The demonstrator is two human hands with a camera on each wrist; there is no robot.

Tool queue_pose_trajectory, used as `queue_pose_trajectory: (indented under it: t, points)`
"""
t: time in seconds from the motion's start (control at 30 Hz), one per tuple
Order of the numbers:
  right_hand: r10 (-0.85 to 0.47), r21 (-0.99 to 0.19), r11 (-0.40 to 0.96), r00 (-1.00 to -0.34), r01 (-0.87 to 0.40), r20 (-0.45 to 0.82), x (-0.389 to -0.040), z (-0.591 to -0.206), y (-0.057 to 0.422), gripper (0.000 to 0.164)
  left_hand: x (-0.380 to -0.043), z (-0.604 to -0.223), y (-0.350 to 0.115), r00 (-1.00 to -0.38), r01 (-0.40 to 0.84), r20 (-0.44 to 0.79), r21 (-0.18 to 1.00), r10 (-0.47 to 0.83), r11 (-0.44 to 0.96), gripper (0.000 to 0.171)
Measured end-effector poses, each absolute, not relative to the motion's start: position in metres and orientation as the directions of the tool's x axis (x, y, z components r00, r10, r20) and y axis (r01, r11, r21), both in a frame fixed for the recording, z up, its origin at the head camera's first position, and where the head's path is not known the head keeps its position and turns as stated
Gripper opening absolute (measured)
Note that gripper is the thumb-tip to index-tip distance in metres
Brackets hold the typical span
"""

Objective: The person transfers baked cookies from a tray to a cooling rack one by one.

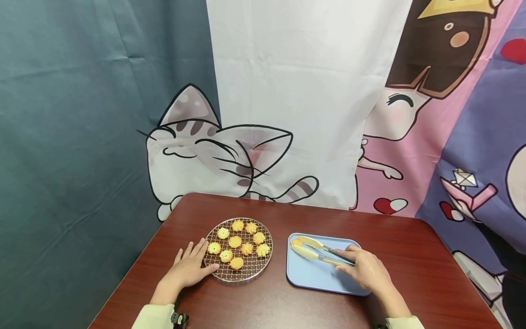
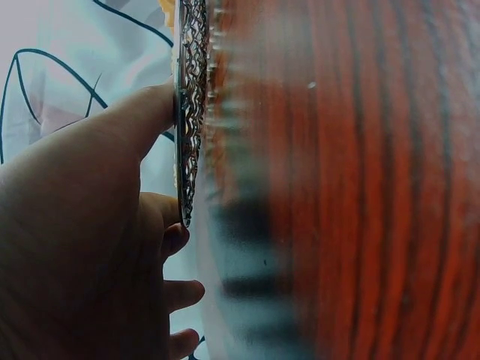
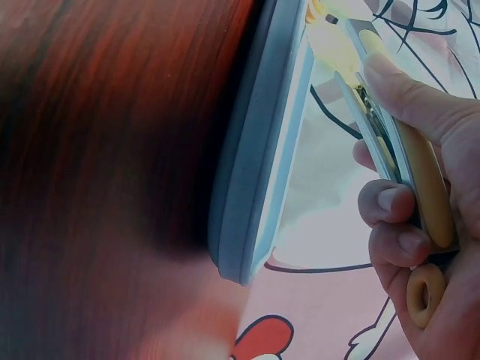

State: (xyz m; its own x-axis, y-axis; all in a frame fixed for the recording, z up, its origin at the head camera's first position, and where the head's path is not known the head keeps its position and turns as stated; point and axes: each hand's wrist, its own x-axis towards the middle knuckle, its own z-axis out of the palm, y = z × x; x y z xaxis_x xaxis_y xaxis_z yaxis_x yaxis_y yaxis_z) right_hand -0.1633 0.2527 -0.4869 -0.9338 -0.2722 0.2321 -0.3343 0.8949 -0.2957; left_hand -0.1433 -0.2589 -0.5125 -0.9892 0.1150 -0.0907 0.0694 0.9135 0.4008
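Note:
My left hand [image 1: 188, 269] lies at the left edge of a round wire cooling rack [image 1: 256, 269]. Its fingers are spread, with the thumb and forefinger touching the rim [image 2: 182, 150]. Several piped cookies [image 1: 235, 241] sit on the rack. To the right, my right hand [image 1: 367, 270] grips a pair of tongs [image 1: 316, 242] with pale yellow tips and metal arms. The tong tips are around one cookie [image 1: 296, 242] at the upper left corner of a light blue tray [image 1: 312, 276]. In the right wrist view, thumb and fingers wrap the tong handles [image 3: 424, 180].
Rack and tray stand side by side on a reddish-brown wooden table [image 1: 263, 306], a gap between them. Behind the table hangs a printed cloth [image 1: 304, 91] with a cartoon cat, and a grey-green cloth [image 1: 82, 137] hangs at the left.

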Motion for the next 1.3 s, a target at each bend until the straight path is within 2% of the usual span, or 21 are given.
queue_pose_trajectory:
  t: [0.47,1.3]
  points:
    - [-0.285,-0.273,0.889,-0.91,-0.369,0.301,-0.154,-0.477,0.253,0.049,-0.143,-0.512,-0.258,-0.989,0.072,-0.089,0.377,0.114,0.923,0.097]
    - [-0.34,-0.259,0.859,-0.869,-0.442,0.36,-0.141,-0.46,0.224,0.048,-0.144,-0.513,-0.259,-0.988,0.06,-0.108,0.38,0.109,0.923,0.097]
